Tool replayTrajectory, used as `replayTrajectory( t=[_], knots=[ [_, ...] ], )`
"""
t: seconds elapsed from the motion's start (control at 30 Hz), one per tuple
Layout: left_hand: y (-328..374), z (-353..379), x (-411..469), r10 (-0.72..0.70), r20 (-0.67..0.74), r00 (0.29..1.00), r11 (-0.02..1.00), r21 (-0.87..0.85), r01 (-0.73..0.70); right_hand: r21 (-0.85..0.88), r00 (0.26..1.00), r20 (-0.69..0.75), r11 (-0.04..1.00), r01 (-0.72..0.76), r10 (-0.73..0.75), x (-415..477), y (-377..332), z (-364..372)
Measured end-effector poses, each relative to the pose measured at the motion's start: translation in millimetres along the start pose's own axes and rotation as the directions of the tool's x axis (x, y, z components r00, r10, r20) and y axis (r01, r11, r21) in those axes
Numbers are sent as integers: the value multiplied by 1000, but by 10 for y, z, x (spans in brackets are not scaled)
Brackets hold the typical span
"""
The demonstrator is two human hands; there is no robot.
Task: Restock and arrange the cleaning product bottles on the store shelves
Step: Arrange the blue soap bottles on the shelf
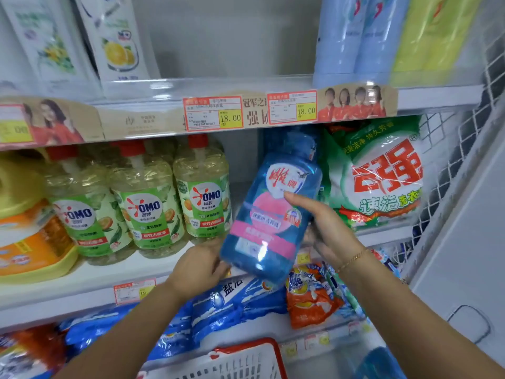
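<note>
Blue detergent bottle (270, 214), tilted, gripped at its base by the left hand (200, 265) and clasped at its side by the right hand (323, 228), thumb on the label, just above the middle shelf (109, 277) between OMO bottles (203, 192) and a washing powder bag (377, 176), red basket (246, 344) below.

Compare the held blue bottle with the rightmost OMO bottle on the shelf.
The blue bottle has a pink label; the OMO bottle is pale yellow with a green label and red cap. The blue bottle is tilted, held by the left hand and right hand; the OMO bottle stands upright on the shelf. Both are translucent.
</note>
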State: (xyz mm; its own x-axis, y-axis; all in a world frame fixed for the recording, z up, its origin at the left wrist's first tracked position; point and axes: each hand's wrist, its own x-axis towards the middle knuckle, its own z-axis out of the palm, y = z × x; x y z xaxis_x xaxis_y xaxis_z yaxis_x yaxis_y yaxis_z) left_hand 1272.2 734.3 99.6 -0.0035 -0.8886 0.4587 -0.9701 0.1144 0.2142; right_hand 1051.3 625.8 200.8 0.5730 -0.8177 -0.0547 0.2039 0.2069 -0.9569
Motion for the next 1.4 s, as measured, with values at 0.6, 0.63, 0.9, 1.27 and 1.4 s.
replayTrajectory(
  t=[0.6,0.63,0.9,1.27,1.4],
  knots=[
    [1662,-1176,-687,-300,246,922,336,-877,343,-319,880,464,906,279,-108,-1392,-19,-124],
    [1725,-1246,-706,-322,189,928,392,-865,312,-342,864,492,890,303,-105,-1424,-89,-109],
    [1910,-1681,-763,-328,-124,937,607,-787,108,-415,801,580,793,446,-147,-1516,-578,137],
    [1588,-1970,-566,-502,-168,848,271,-962,-30,-557,740,229,538,632,-632,-1747,-188,823],
    [1648,-2066,-468,-558,-201,805,209,-973,-98,-702,709,220,395,592,-670,-1699,132,834]
  ],
)
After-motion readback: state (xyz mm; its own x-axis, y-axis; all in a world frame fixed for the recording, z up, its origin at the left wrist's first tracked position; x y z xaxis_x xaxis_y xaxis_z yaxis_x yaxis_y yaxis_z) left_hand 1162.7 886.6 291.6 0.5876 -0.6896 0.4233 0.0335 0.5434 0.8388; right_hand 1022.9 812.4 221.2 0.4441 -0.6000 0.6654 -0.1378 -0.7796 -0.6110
